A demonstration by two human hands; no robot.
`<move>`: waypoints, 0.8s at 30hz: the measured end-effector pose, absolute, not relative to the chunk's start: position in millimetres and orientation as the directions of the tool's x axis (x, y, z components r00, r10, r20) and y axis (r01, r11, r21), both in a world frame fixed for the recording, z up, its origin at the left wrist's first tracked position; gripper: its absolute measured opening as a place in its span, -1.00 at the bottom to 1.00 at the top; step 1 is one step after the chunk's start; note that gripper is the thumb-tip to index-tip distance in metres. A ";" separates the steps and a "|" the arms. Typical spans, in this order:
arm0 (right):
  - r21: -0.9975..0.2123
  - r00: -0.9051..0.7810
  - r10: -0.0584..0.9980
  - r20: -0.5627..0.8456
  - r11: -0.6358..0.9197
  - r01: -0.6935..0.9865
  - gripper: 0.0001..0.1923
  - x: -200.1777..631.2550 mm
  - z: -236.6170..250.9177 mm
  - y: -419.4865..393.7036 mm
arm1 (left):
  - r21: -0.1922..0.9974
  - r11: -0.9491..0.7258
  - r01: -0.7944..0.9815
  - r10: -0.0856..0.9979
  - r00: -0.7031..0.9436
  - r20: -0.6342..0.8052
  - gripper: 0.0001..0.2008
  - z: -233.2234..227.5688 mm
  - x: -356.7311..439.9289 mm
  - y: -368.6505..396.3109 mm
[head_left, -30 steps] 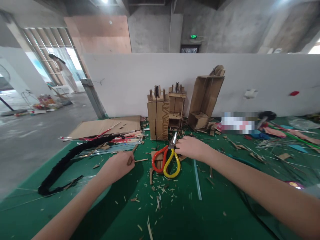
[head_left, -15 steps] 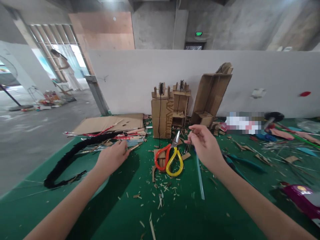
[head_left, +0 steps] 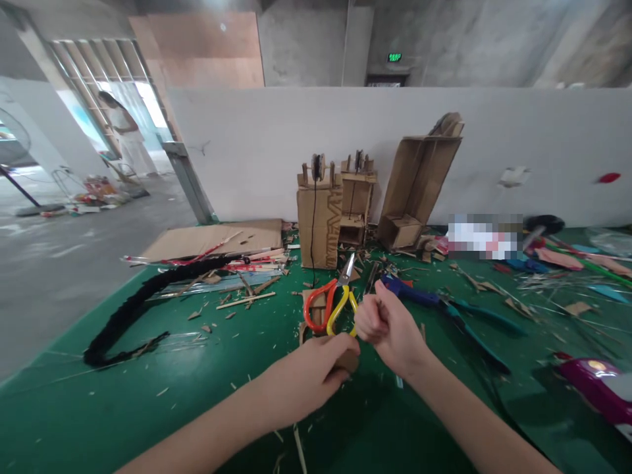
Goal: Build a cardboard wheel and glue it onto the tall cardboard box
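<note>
My left hand (head_left: 311,368) is closed low over the table's middle, fingers curled inward. Just right of it, nearly touching, my right hand (head_left: 395,329) is closed like a fist. Whatever either hand may hold is hidden. Directly beyond them lie scissors (head_left: 345,271) with one orange and one yellow handle, blades pointing away and handles partly covered by my hands. Blue-handled pliers (head_left: 444,301) rest to the right of my right hand. Behind the scissors stands a cardboard box (head_left: 318,230) with a spool (head_left: 318,168) on top and a black cord down its front.
Two more cardboard structures, one smaller (head_left: 358,197) and one tall and tilted (head_left: 419,184), stand against the white partition (head_left: 237,151). A fuzzy black strip (head_left: 133,306) and thin sticks (head_left: 247,299) lie left. A purple object (head_left: 595,388) sits at right. Scraps litter the green table (head_left: 197,408).
My left hand has moved right and nearer, from the sticks to beside my right hand. The right hand has come slightly down and its fingers have curled in, uncovering more of the pliers.
</note>
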State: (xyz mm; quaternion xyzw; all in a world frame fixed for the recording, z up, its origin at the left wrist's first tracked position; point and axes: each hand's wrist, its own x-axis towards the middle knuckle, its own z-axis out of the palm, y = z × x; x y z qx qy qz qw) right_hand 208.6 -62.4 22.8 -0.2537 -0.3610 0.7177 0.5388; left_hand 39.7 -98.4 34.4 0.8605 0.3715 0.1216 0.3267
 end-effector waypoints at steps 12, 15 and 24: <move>-0.706 -0.328 0.943 0.050 -0.199 -0.680 -0.54 195.5 17.7 -77.8 | 0.625 -0.574 0.529 0.748 0.650 0.136 -0.63 16.5 31.1 -98.8; -0.737 -0.366 0.930 0.044 -0.217 -0.641 -0.54 194.4 14.0 -78.1 | 0.606 -0.578 0.546 0.749 0.650 0.129 -0.70 13.4 33.0 -97.5; -0.810 -0.392 0.920 0.029 -0.208 -0.548 -0.56 193.8 4.9 -75.9 | 0.605 -0.589 0.536 0.730 0.674 0.113 -0.82 13.6 38.1 -95.3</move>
